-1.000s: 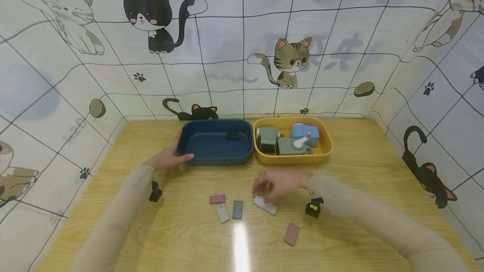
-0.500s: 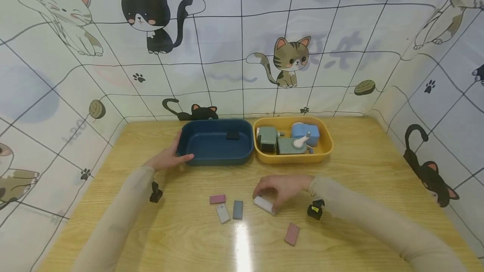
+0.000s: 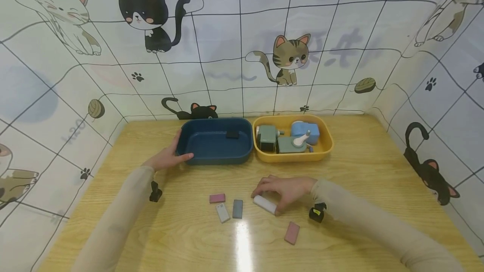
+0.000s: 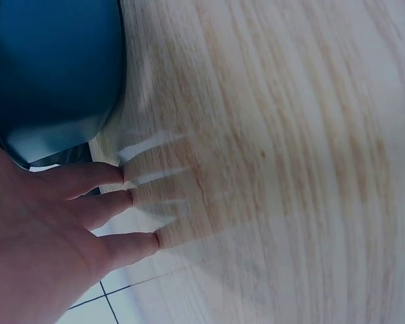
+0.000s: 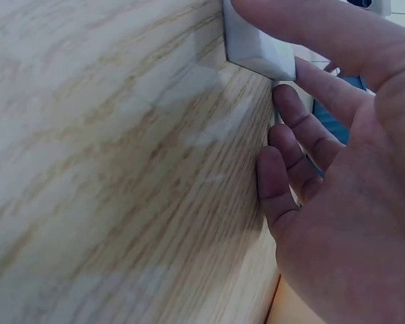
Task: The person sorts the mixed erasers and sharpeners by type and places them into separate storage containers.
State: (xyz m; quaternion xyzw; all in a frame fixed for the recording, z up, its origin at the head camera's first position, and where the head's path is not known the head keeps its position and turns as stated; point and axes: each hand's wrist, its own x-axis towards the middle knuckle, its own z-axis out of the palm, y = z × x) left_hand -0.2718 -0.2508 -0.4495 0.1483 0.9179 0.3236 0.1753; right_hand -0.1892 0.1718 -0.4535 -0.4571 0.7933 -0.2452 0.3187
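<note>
My right hand (image 3: 285, 190) pinches a long white block (image 3: 264, 204) between its thumb and fingers, close over the wooden table. The right wrist view shows the thumb on one side of the white block (image 5: 260, 47), with the other fingers bent loosely beside it. At the back left, my left hand (image 3: 168, 154) rests at the left end of a dark blue tray (image 3: 215, 162), its thumb along the front rim. In the left wrist view, several fingers (image 4: 131, 248) of that hand lie extended with their tips at the table, beside the tray's wall.
A small black block (image 3: 232, 134) lies in the blue tray. The adjoining yellow tray (image 3: 293, 159) holds green (image 3: 291, 146) and blue (image 3: 311, 131) crank pencil sharpeners. Pink (image 3: 217, 198), white (image 3: 222, 213) and grey (image 3: 238, 209) blocks lie left, another pink block (image 3: 292, 233) front right.
My right hand has moved slightly right, and its thumb has come round to the near end of the long white block, now between thumb and fingers. The left hand stays at the tray.
</note>
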